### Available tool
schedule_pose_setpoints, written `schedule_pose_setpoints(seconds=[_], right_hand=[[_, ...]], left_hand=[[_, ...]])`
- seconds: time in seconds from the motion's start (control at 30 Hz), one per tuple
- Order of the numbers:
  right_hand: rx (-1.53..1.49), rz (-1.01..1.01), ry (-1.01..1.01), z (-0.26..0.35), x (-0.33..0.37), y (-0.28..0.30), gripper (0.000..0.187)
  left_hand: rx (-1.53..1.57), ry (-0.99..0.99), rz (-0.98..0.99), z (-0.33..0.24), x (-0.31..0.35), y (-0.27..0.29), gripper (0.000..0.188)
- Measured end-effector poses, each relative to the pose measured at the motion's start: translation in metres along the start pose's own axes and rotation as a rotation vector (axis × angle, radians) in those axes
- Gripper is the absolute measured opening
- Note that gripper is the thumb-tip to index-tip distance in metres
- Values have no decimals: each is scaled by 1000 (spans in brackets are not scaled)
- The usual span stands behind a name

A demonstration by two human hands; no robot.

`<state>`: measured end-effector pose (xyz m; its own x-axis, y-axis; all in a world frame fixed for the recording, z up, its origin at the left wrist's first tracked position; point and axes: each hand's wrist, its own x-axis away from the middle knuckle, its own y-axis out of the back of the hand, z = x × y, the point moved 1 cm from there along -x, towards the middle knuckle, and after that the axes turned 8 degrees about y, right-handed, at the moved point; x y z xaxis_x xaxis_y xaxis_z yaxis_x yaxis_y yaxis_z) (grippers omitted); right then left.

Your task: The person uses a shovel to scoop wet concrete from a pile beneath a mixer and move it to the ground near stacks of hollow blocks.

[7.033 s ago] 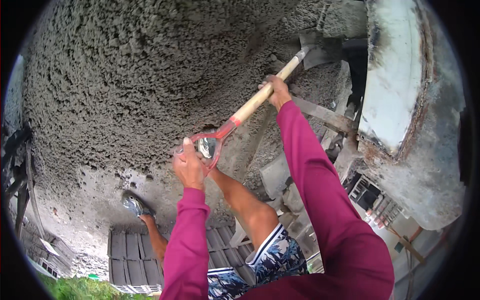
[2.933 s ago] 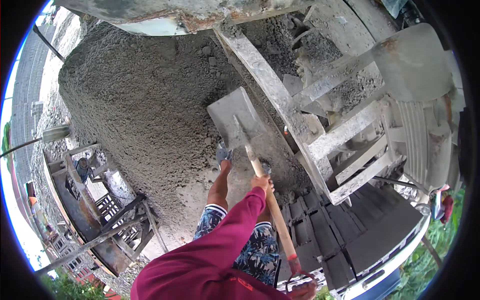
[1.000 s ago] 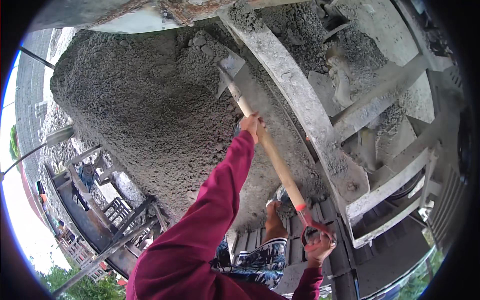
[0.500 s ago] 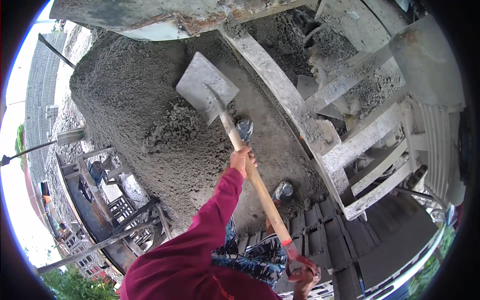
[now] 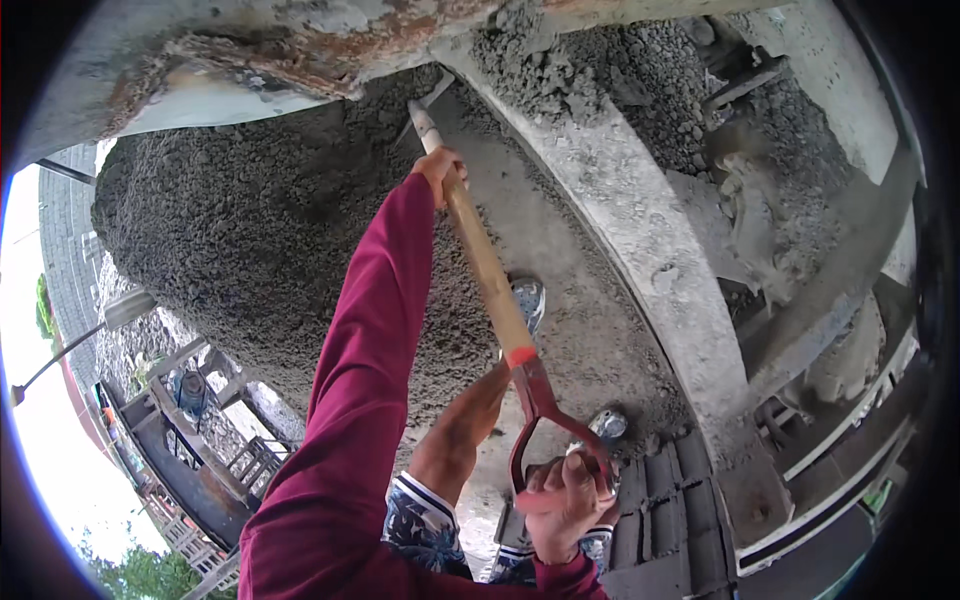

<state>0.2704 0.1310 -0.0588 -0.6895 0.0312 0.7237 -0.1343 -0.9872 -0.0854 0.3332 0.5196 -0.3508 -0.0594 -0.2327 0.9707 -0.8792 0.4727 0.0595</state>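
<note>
Grey mound (image 5: 250,220), shovel shaft (image 5: 482,262) inside left hand (image 5: 438,174), handle (image 5: 534,388) inside right hand (image 5: 568,505), fingers (image 5: 578,480) curled

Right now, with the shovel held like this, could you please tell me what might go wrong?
The shovel might knock the rusty panel, since its blade appears close to that edge.
The left hand, gripping low on the shaft, could scrape the dusty beam if it swings right.
The front shoe might slip, as loose grit lies on the ground beside the grey pile.
</note>
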Motion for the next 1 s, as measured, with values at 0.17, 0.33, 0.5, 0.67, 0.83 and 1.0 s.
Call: schedule_pose_setpoints(seconds=[0.17,0.33,0.5,0.67,0.83,1.0], right_hand=[[-51,-9,-120,-120,-151,94,7],[-28,-78,-154,-116,-148,178,10],[90,-120,-18,-55,-87,294,12],[151,-84,117,21,13,406,15],[524,-10,551,78,95,488,14],[894,146,1191,93,175,496,32]], left_hand=[[168,-242,-85,53,-73,2,12],[195,-254,-20,119,-49,-32,15],[334,-148,37,233,45,-66,17],[469,-53,141,320,176,-73,16],[607,-70,229,357,326,-62,19],[746,-199,422,361,427,9,21]])
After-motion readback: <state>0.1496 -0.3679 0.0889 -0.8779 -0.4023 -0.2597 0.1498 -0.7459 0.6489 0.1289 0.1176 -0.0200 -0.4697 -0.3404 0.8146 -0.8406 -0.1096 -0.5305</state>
